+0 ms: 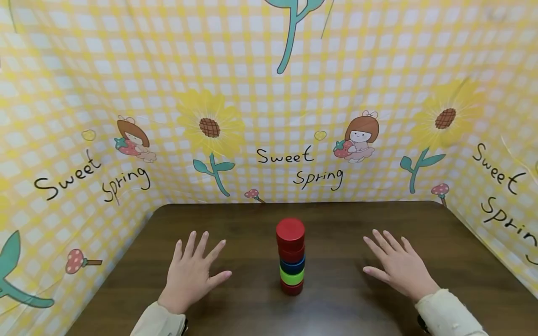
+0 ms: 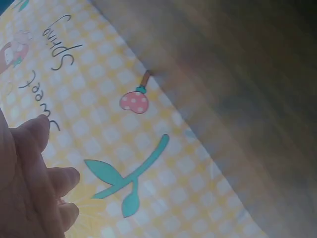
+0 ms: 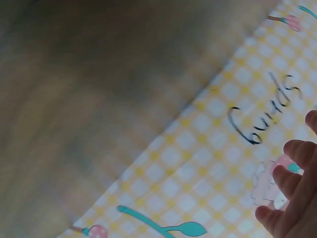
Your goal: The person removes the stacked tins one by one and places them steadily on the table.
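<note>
A stack of round discs stands upright on the dark wooden table, with red on top, then blue, bright green and red at the bottom. To its left my left hand is spread flat with the fingers apart, holding nothing. On the other side my right hand is likewise spread, its fingers pointing towards the far edge and the stack. Both hands are apart from the stack. The left wrist view shows some fingers of the left hand, and the right wrist view shows fingertips of the right; the stack appears in neither.
The brown table has rounded far corners. A yellow-and-white checked cloth with flowers, cartoon figures and lettering hangs behind it and along both sides. Light sleeves cover my forearms, with a dark band at each wrist.
</note>
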Demonstrator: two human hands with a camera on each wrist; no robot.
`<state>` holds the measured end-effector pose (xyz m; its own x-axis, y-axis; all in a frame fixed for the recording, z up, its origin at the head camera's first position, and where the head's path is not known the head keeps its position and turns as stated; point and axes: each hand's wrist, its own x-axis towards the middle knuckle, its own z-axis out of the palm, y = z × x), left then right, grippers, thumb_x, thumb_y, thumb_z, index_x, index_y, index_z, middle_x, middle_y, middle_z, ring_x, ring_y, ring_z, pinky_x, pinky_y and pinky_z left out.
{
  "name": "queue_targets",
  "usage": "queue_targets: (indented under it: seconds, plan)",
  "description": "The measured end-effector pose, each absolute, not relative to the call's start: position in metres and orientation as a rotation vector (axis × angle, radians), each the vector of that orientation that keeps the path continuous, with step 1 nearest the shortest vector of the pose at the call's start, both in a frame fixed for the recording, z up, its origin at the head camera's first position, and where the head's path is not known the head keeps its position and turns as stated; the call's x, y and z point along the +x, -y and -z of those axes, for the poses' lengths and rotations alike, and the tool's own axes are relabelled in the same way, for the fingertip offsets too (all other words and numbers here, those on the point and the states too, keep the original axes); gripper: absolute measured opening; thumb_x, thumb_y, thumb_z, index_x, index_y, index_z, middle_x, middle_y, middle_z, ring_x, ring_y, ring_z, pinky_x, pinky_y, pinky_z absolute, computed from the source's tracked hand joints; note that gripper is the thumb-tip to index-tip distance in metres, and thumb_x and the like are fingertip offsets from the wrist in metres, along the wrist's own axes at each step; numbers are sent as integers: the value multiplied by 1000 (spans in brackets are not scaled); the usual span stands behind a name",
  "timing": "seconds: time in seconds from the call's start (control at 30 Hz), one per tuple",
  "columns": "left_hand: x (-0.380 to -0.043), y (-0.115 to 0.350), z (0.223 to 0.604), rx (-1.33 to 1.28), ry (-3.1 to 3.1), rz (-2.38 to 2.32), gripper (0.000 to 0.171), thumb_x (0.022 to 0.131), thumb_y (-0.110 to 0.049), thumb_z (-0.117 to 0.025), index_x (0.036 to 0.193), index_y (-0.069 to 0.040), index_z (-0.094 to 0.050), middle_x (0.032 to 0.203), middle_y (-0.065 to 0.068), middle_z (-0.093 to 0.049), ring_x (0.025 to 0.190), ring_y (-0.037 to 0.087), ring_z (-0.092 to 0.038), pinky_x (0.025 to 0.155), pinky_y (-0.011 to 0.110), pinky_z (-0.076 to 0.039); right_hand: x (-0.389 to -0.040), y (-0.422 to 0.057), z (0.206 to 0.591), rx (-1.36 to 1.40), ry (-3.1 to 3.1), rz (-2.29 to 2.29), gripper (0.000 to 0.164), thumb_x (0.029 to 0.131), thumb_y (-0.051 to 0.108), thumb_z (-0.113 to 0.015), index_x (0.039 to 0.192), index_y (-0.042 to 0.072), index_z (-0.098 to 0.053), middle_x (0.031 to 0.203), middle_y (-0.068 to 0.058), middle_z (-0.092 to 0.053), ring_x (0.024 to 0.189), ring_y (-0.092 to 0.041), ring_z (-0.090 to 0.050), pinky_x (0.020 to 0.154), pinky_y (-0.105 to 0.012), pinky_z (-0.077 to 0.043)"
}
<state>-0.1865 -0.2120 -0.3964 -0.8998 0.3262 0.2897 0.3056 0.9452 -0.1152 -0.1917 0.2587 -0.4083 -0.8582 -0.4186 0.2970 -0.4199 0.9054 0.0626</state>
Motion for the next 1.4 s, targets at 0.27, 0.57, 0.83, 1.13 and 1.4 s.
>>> queue_targets:
  seconds: [0.27, 0.57, 0.83, 1.13, 1.4]
  plan:
    - [-182, 190, 388, -506, 2816, 218, 70, 92, -61, -46, 147, -18, -41, 144, 24, -40, 135, 50, -25, 102, 69, -20, -191, -233, 387, 714, 2626, -543, 67, 92, 33, -63, 144, -2, -39, 140, -24, -46, 124, -42, -46, 97, -58, -36]
    - [-184, 153, 365, -549, 2747, 1046, 61, 96, -34, -57, 146, -5, -39, 144, 18, -44, 134, 47, -29, 103, 66, -23, -188, -196, 371, 745, 2461, -1156, 53, 97, 18, -58, 143, -1, -40, 123, -16, -59, 109, -33, -57, 80, -48, -48]
    - [-191, 124, 364, -494, 2500, 1719, 56, 91, -14, -64, 142, -1, -42, 132, 21, -54, 131, 40, -39, 104, 61, -28, -193, -166, 362, 660, 2397, -1305, 53, 86, 10, -71, 134, -1, -52, 108, -9, -65, 96, -28, -63, 76, -32, -49]
    - [-194, 99, 373, -506, 2440, 1908, 67, 85, -21, -74, 141, -1, -44, 128, 20, -58, 125, 43, -44, 97, 65, -33, -186, -132, 353, 457, 2496, -1409, 53, 81, 20, -78, 128, 5, -59, 105, -7, -67, 94, -23, -65, 78, -40, -53]
    - [-195, 92, 373, -477, 2454, 1949, 69, 83, -23, -75, 141, -2, -44, 129, 22, -56, 121, 43, -46, 94, 65, -37, -189, -107, 348, 429, 2471, -1522, 60, 79, 20, -80, 132, 4, -56, 114, -12, -65, 107, -30, -60, 92, -50, -46]
